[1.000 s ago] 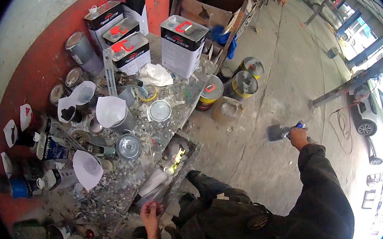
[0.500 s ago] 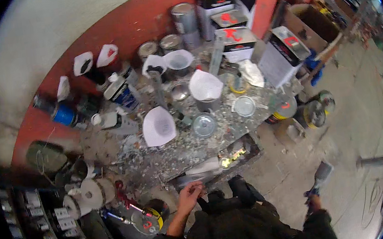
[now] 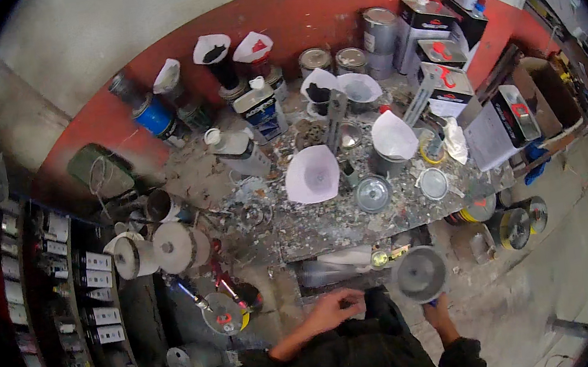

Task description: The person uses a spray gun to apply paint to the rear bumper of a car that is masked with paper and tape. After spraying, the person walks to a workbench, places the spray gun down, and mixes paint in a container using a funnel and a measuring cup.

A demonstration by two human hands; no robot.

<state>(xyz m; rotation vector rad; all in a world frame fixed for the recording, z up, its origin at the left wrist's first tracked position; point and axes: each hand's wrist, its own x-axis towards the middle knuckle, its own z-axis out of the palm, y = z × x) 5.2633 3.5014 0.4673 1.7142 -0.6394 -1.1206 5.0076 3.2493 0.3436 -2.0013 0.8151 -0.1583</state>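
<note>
Your right hand [image 3: 440,319] wraps its fingers round the blue-trimmed spray gun [image 3: 421,275], grey cup up, before the worktop [image 3: 328,229]. It looks stiff, probably top-heavy if filled; grip below the smooth cup. Your left hand's [image 3: 334,311] fingers curl narrowly; whether they hold anything, I can't tell. Count one held gun, seven paper strainers [image 3: 312,174].

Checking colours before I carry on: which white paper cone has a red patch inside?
The paper cone by the red wall, just right of the rearmost black-patched cone; no other shows red inside.
</note>
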